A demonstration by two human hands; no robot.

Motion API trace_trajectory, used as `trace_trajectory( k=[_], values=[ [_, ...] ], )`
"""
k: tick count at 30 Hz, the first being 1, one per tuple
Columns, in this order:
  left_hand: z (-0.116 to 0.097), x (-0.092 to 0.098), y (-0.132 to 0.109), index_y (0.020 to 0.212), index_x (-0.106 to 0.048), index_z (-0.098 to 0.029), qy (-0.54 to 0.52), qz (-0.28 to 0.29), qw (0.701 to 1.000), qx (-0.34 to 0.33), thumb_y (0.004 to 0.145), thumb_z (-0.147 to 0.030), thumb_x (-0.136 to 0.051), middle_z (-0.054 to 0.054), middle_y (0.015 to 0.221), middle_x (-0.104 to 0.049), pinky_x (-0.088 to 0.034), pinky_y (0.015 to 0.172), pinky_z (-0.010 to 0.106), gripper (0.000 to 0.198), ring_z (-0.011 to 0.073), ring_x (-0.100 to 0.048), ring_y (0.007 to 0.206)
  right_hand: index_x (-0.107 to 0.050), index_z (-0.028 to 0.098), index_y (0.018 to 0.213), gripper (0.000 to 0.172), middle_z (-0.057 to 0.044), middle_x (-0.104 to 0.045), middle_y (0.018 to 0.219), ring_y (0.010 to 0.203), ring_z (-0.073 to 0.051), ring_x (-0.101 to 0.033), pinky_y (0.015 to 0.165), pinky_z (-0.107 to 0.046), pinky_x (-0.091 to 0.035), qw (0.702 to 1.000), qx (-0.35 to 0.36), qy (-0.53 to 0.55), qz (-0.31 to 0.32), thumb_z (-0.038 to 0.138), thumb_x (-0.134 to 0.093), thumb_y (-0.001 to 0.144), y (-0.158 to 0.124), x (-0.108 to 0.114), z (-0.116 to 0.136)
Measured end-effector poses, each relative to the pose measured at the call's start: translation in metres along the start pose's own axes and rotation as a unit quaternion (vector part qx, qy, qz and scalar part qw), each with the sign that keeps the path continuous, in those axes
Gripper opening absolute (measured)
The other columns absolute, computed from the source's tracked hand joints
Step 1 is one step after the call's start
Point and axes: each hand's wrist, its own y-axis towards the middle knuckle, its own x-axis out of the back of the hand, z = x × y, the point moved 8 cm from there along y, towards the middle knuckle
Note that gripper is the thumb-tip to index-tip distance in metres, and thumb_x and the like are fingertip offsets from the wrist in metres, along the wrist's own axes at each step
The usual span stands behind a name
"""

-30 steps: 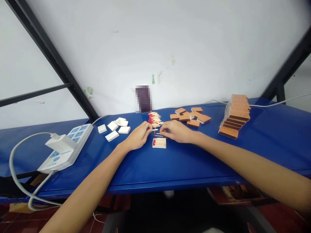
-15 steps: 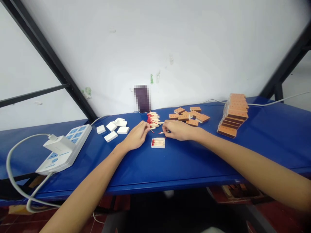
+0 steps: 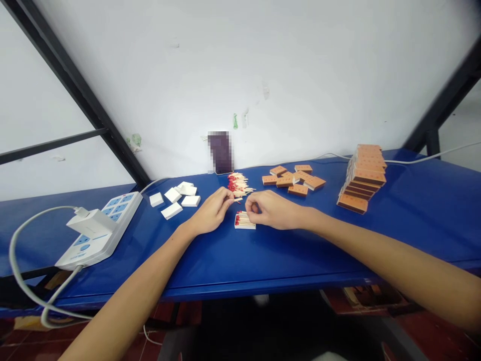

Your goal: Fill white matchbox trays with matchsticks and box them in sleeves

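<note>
right hand [image 3: 269, 208] has moved over the match-filled tray [image 3: 245, 228], hold unclear.

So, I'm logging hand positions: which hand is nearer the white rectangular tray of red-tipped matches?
Right: the right hand partly covers the right end of the tray; the left hand is apart, left and slightly behind.

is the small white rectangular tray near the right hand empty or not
Not empty: red-headed wooden matches lie inside the tray. The right hand partly covers it; cannot tell if full.
</note>
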Motion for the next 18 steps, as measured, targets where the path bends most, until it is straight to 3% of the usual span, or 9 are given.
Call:
trace_trajectory(
  k=[6, 11, 15, 18],
  values=[
    [0.0, 0.002, 0.001, 0.092, -0.048, -0.018, -0.017, -0.007, 1.0, 0.008, 0.102, -0.032, -0.034, 0.003, 0.088, -0.052, -0.041, 0.077, 0.031, 0.022, 0.0168, -0.049, 0.08, -0.062, 0.018, 0.073, 0.006, 0.001, -0.06, 0.068, 0.062, -0.011, -0.049, 0.059, -0.024, -0.031, 0.998, -0.03, -0.045, -0.01, 0.018, -0.058, 0.078, -0.002, -0.01, -0.003],
    [-0.015, 0.001, -0.001, 0.092, -0.05, -0.017, -0.059, 0.032, 0.998, -0.004, 0.102, -0.035, -0.035, 0.004, 0.088, -0.053, -0.042, 0.074, 0.029, 0.026, 0.0162, -0.048, 0.079, -0.058, 0.018, 0.072, 0.008, 0.003, -0.055, 0.063, 0.056, -0.01, -0.042, 0.057, -0.024, -0.026, 0.996, -0.015, -0.061, -0.065, 0.019, -0.055, 0.079, -0.002, 0.007, -0.004],
    [-0.029, -0.004, -0.004, 0.088, -0.051, -0.017, -0.078, 0.079, 0.994, -0.005, 0.101, -0.035, -0.037, 0.002, 0.084, -0.052, -0.041, 0.069, 0.027, 0.026, 0.0145, -0.046, 0.074, -0.054, 0.017, 0.064, 0.017, 0.003, -0.053, 0.058, 0.055, -0.01, -0.042, 0.059, -0.025, -0.027, 0.99, -0.031, -0.083, -0.111, 0.017, -0.05, 0.081, -0.001, 0.022, -0.029],
    [-0.032, -0.012, -0.006, 0.087, -0.054, -0.017, -0.07, 0.123, 0.99, -0.011, 0.099, -0.032, -0.041, 0.002, 0.082, -0.053, -0.041, 0.067, 0.027, 0.023, 0.0137, -0.046, 0.07, -0.056, 0.016, 0.065, 0.017, 0.002, -0.055, 0.059, 0.055, -0.01, -0.044, 0.059, -0.025, -0.029, 0.991, -0.062, -0.066, -0.094, 0.017, -0.05, 0.081, 0.0, 0.02, -0.051]
  ],
)
